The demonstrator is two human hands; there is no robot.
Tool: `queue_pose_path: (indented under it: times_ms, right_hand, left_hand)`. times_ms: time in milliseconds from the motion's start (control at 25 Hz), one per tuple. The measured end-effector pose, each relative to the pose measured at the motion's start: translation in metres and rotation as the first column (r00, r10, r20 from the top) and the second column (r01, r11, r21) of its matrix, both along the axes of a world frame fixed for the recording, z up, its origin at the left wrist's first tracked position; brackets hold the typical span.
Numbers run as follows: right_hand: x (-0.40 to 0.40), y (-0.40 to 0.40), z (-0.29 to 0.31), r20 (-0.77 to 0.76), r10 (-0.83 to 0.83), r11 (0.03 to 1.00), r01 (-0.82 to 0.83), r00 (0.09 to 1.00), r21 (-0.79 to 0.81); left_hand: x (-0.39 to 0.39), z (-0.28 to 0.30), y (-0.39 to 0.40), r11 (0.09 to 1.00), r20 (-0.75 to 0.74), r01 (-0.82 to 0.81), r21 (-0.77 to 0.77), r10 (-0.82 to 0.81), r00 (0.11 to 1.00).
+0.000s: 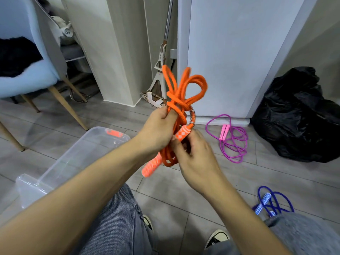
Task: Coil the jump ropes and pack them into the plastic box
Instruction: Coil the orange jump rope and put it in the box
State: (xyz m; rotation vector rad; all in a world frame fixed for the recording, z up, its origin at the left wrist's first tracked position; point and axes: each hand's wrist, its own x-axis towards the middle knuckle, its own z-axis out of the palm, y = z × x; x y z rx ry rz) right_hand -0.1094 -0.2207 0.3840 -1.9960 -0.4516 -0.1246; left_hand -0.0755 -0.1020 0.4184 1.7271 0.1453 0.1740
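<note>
Above the clear plastic box (73, 155), the left hand (158, 129) is gripping the coiled orange jump rope (181, 92) while the right hand (195, 153) is pinching its handle (182, 133), probably securing the bundle before boxing it.

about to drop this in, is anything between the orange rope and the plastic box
Nothing visible blocks it. The orange rope is held in both hands, left hand and right hand, above the floor; the plastic box sits open, lower left, its mouth uncovered.
</note>
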Motion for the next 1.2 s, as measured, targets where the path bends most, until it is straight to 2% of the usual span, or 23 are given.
queue_pose_path:
  times_ms: [40,80,160,240,320,360,440,520,600,640,680,760,800,840,880,920,1000,1080,1200]
  right_hand:
    - [0.002,-0.003,0.0,0.021,0.003,0.994,-0.001,1.0,-0.109]
    - [0.003,-0.005,0.001,0.032,-0.026,0.991,0.03,0.999,-0.129]
    - [0.0,-0.008,0.002,-0.06,-0.149,0.987,0.152,0.987,0.053]
    - [-0.005,-0.008,0.0,-0.32,-0.132,0.972,0.186,0.938,0.145]
    - [-0.013,-0.004,-0.006,-0.524,0.023,0.99,0.054,0.851,0.131]
    - [-0.015,-0.001,-0.01,-0.553,0.064,0.993,0.002,0.831,0.118]
    - [-0.014,0.008,-0.018,-0.453,-0.008,1.0,0.019,0.892,0.02]
    - [-0.007,0.013,-0.021,-0.248,-0.15,0.989,0.143,0.957,-0.048]
    - [-0.003,0.011,-0.018,-0.147,-0.135,0.991,0.137,0.98,-0.002]
    - [-0.002,0.007,-0.019,-0.132,-0.083,0.994,0.073,0.988,-0.084]
    - [-0.004,0.001,-0.017,-0.119,-0.032,0.961,-0.002,0.992,-0.275]
    - [-0.006,-0.012,-0.02,-0.055,0.014,0.751,-0.047,0.998,-0.659]
    - [-0.003,-0.016,-0.019,-0.017,0.004,0.661,-0.016,1.0,-0.75]
    - [0.0,-0.018,-0.017,0.023,-0.019,0.647,0.03,1.0,-0.762]
    - [0.004,-0.016,-0.014,0.049,-0.04,0.693,0.063,0.998,-0.718]
    - [0.007,-0.012,-0.01,0.047,-0.063,0.784,0.079,0.997,-0.615]
    - [0.016,-0.004,-0.01,-0.067,-0.051,0.969,0.033,0.996,-0.243]
    - [0.024,0.001,-0.012,-0.208,0.041,0.997,-0.025,0.977,0.079]
    - [0.03,0.002,-0.013,-0.303,0.125,0.975,-0.061,0.945,0.212]
  left_hand:
    - [0.003,-0.002,-0.001,0.984,-0.059,-0.08,-0.16,0.071,0.996]
    - [0.005,-0.002,-0.002,0.926,-0.137,-0.166,-0.34,0.126,0.982]
    - [0.009,-0.003,0.0,0.75,-0.235,-0.26,-0.607,0.143,0.961]
    - [0.013,-0.003,0.003,0.629,-0.232,-0.272,-0.728,0.148,0.962]
    - [0.016,0.001,0.004,0.55,-0.214,-0.279,-0.787,0.181,0.96]
    - [0.017,0.004,0.003,0.519,-0.22,-0.29,-0.804,0.193,0.956]
    - [0.015,0.007,-0.003,0.49,-0.252,-0.31,-0.815,0.183,0.95]
    - [0.013,0.008,-0.008,0.493,-0.274,-0.309,-0.813,0.144,0.951]
    - [0.013,0.012,-0.004,0.505,-0.269,-0.297,-0.811,0.13,0.954]
    - [0.014,0.016,0.003,0.504,-0.265,-0.303,-0.809,0.146,0.953]
    - [0.018,0.021,0.012,0.491,-0.267,-0.321,-0.81,0.177,0.947]
    - [0.026,0.025,0.03,0.423,-0.309,-0.395,-0.815,0.259,0.915]
    - [0.027,0.022,0.034,0.403,-0.331,-0.418,-0.814,0.27,0.904]
    - [0.026,0.018,0.034,0.4,-0.337,-0.411,-0.819,0.243,0.909]
    - [0.023,0.014,0.028,0.419,-0.331,-0.385,-0.822,0.198,0.923]
    - [0.02,0.01,0.02,0.438,-0.319,-0.349,-0.829,0.143,0.937]
    - [0.014,0.006,0.004,0.468,-0.327,-0.314,-0.826,0.055,0.943]
    - [0.011,0.006,-0.002,0.489,-0.32,-0.297,-0.82,0.038,0.947]
    - [0.011,0.004,0.005,0.517,-0.313,-0.296,-0.804,0.057,0.948]
